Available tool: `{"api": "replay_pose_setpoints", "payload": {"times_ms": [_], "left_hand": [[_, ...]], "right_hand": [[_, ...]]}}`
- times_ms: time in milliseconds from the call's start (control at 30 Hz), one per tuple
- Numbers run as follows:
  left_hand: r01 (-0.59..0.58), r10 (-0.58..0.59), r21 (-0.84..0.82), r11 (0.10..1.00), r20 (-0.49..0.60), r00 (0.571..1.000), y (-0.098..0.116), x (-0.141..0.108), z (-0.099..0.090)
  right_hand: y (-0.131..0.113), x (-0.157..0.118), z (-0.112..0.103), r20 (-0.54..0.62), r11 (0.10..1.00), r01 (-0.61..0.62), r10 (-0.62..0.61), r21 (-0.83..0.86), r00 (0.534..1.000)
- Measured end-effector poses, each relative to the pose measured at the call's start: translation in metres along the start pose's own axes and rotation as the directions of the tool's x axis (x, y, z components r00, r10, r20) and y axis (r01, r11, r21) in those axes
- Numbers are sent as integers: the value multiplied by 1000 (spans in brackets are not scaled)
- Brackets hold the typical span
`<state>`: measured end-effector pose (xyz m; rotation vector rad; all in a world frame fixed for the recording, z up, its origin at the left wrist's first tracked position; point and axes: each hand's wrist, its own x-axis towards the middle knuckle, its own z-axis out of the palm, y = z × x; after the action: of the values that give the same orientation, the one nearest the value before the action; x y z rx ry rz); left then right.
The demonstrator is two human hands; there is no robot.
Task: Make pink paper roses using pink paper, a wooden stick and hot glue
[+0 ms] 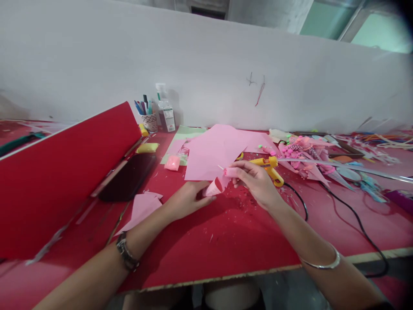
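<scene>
One cone (213, 188) (pink), in left fingers (200, 185)

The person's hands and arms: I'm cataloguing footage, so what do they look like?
The hands are ungloved, and no sleeves cover the forearms. A dark bracelet with shiny parts circles the left wrist; a silver-coloured bangle rings the right forearm.
</scene>
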<state>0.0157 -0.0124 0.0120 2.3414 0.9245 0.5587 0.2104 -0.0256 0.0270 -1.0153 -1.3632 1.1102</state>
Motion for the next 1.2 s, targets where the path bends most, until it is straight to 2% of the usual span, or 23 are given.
{"api": "replay_pose_setpoints", "payload": {"times_ms": [267, 700, 833, 933, 1033, 1133, 1200], "left_hand": [[-21, 21, -7, 1000, 4, 1000, 0, -2, -1], [-39, 38, -13, 999, -49, 998, 0, -2, -1], [-23, 18, -35, 999, -134, 991, -2, -4, -1], [35, -38, -18, 999, -252, 967, -4, -4, 0], [84, -81, -2, 996, -306, 949, -7, -2, 0], [112, -90, 60, 992, -289, 953, -10, 1, -3], [117, -84, 133, 984, -230, 970, -13, 1, -6]], "right_hand": [[3, 0, 0, -10, 982, -23, 25, 189, 1000], [8, 1, 1, -27, 966, -37, 46, 255, 999], [10, 1, 4, -39, 957, -58, 72, 284, 997], [11, 1, 7, -19, 944, -80, 91, 321, 996], [12, 0, 8, 8, 938, -105, 108, 329, 994], [13, 0, 7, -10, 947, -105, 113, 304, 994], [14, 0, 6, -20, 949, -101, 112, 299, 993]]}}
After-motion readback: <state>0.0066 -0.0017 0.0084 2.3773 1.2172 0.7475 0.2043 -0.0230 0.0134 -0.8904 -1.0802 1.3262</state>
